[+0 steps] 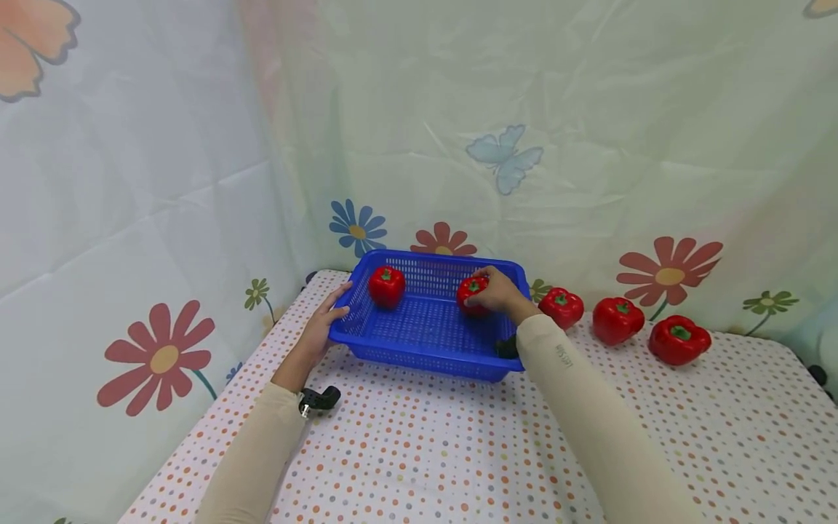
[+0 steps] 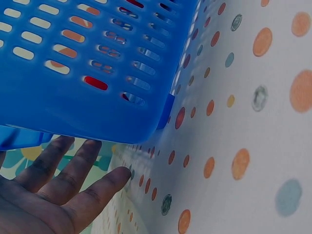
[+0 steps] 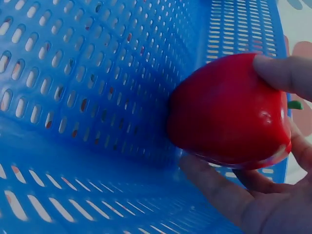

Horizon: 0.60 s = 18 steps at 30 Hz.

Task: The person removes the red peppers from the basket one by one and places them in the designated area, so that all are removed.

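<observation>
My right hand (image 1: pixel 499 292) grips a red bell pepper (image 3: pixel 226 112) inside the right end of a blue plastic basket (image 1: pixel 419 349). Thumb and fingers lie around the pepper's sides near its green stem, and the pepper is close over the basket's slotted floor. Another red bell pepper (image 1: pixel 387 287) sits upright at the left end of the basket. My left hand (image 1: pixel 319 327) is at the basket's left rim, touching it with its fingers nearly straight. In the left wrist view those fingers (image 2: pixel 105 192) reach along the basket's outer side.
Right of the basket, three more red bell peppers stand in a row on the dotted tablecloth: a near one (image 1: pixel 561 308), a middle one (image 1: pixel 617 321) and a far right one (image 1: pixel 679 340). A flower-printed curtain (image 1: pixel 419 109) hangs behind and at the left.
</observation>
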### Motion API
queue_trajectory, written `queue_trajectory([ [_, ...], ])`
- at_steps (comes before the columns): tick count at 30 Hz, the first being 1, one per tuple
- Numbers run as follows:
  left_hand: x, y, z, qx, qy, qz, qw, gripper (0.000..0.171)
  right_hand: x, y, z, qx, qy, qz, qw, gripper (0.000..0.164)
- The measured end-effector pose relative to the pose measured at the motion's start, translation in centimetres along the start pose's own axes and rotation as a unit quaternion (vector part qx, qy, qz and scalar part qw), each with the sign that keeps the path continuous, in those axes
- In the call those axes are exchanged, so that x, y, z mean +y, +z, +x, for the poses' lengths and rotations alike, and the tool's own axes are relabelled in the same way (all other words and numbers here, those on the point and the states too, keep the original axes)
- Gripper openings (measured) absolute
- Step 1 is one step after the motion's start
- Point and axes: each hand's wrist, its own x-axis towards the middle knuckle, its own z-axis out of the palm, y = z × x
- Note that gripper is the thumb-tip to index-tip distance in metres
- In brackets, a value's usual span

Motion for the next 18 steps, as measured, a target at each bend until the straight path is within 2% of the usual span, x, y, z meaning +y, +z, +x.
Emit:
queue_trajectory([
  [7, -0.02, -0.07, 0.18, 0.003, 0.001, -0.004, 1.0, 0.054, 0.03, -0.03, -0.02, -0.061, 0.027, 0.088, 0.994, 0.074],
  [18, -0.24, -0.03, 0.21, 0.01, 0.005, 0.006, 0.9999, 0.054, 0.15, 0.05, -0.19, -0.049, 0.009, 0.1, 0.994, 0.072],
])
